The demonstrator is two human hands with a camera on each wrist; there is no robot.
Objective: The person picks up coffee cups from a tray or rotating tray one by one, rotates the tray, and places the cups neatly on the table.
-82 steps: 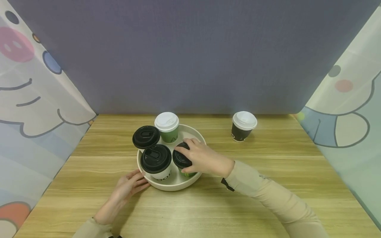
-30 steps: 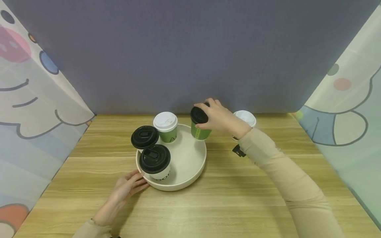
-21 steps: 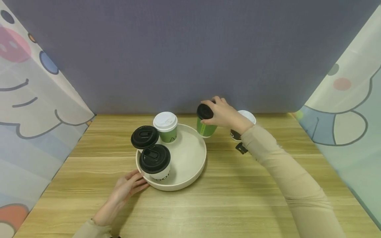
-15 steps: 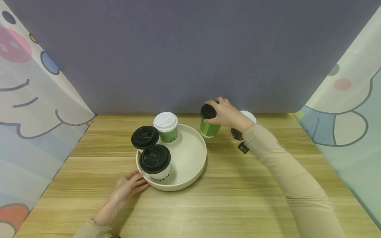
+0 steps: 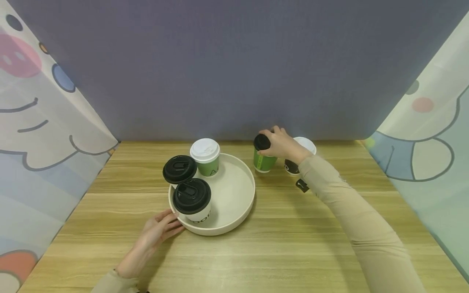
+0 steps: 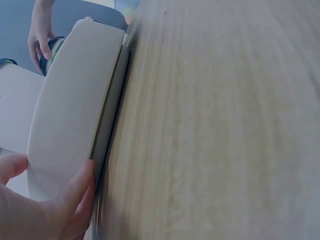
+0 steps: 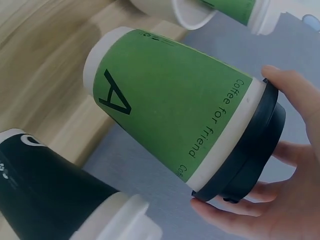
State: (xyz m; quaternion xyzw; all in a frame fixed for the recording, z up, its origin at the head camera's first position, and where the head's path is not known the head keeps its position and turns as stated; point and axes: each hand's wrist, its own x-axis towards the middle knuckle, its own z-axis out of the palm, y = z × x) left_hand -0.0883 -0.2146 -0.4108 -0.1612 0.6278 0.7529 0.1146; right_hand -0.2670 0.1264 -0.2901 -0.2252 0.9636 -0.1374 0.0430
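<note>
My right hand (image 5: 283,145) grips the black lid of a green cup (image 5: 264,161) between thumb and fingers, right of the round tray; in the right wrist view the hand (image 7: 285,185) is at the lid and the green cup (image 7: 165,100) has its wall uncovered. My left hand (image 5: 155,234) holds the near left edge of the white tray (image 5: 234,221), its thumb at the rim and fingers against the outer wall (image 6: 70,110). In the tray stand a white-lidded green cup (image 5: 206,156) and two black-lidded cups, one at the front (image 5: 192,197), one behind left (image 5: 179,169).
A dark cup (image 7: 50,185) with a white lid (image 5: 307,144) stands just right of the green cup, partly hidden by my right hand. A grey panel (image 5: 234,73) rises behind the wooden table (image 5: 234,264), and patterned cloths (image 5: 33,122) flank it.
My right hand has lifted the green, black-lidded cup out of the tray's right side and carried it back and right, beyond the rim. My left hand has stayed at the tray.
</note>
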